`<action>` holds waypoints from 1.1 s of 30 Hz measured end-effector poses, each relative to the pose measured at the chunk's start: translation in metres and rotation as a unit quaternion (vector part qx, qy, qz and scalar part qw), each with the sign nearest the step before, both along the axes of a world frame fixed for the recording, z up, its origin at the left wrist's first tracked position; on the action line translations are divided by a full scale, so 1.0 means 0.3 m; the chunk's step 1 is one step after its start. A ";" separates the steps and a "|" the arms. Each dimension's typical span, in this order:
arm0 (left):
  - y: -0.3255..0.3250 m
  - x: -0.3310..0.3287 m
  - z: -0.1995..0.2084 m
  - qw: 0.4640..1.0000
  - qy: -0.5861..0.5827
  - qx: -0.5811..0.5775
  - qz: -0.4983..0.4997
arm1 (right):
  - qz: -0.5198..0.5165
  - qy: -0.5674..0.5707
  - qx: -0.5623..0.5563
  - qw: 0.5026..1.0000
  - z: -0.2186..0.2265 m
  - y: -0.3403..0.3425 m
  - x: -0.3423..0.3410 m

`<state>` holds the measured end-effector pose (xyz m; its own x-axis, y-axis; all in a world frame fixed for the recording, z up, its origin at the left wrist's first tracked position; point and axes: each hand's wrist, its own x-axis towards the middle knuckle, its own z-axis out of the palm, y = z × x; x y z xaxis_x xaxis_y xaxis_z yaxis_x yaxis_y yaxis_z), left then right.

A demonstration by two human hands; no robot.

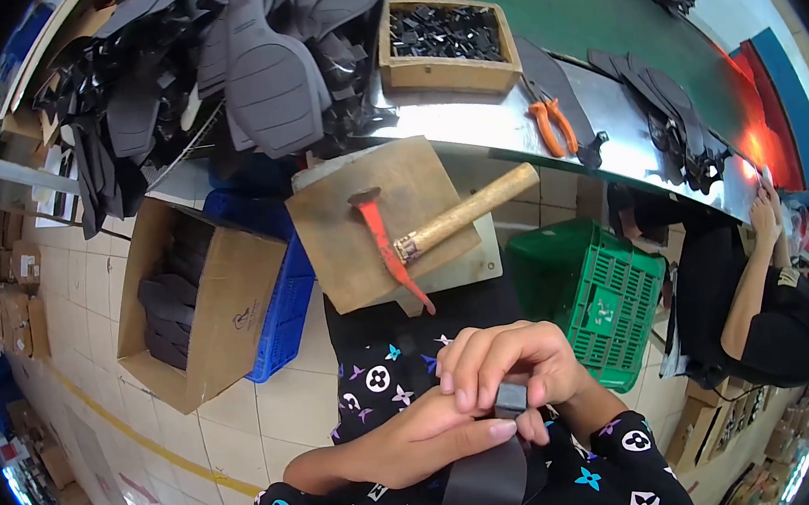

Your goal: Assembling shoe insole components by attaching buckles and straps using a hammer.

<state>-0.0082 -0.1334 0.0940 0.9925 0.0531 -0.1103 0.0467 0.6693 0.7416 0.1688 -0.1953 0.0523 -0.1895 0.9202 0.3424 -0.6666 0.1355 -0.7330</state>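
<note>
Close to my body, both hands work on a dark grey flat piece [490, 483] that looks like a sole, its lower part hanging down. A small black squarish block [510, 400] sits at its upper end, between my fingers. My left hand [431, 430] grips the flat piece with its thumb along the near side. My right hand [522, 358] is curled over from above, its thumb and fingers around the block. Whether block and piece are joined cannot be seen. Beyond my hands, a hammer with a red head [378, 231] and wooden handle lies on a brown board [337, 259].
Dark soles [272, 90] heap at the far left; a wooden box [451, 73] of small black parts stands beside orange-handled pliers [553, 126]. Left is a cardboard box [235, 308] with a blue crate [285, 327]; right, a green crate [615, 315] and another person [780, 304].
</note>
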 end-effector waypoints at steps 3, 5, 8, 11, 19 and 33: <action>-0.019 0.003 -0.013 0.998 -0.032 -0.038 -0.043 | -0.017 0.020 0.025 0.999 -0.003 -0.018 -0.007; -0.024 0.012 -0.010 0.998 -0.042 -0.024 -0.042 | -0.032 0.018 0.022 0.999 0.008 -0.026 -0.011; -0.027 0.019 0.012 0.998 -0.048 0.002 -0.036 | -0.059 0.001 0.009 0.998 0.023 -0.039 -0.019; -0.015 0.022 0.031 0.997 -0.032 0.072 -0.019 | -0.076 -0.013 0.000 0.997 0.044 -0.046 -0.013; 0.027 0.108 0.035 0.964 0.092 0.245 -0.053 | -0.229 -0.294 -0.011 0.928 0.118 -0.122 0.119; -0.026 0.305 -0.036 0.969 0.086 0.230 -0.026 | -0.718 -0.384 -0.420 0.401 -0.787 -1.030 0.808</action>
<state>0.0834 -0.1411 0.0831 0.9643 0.0868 -0.2501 0.2201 0.2624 0.9395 0.4112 -0.5044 -0.1839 0.9893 -0.0001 0.1462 0.1235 -0.5340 -0.8364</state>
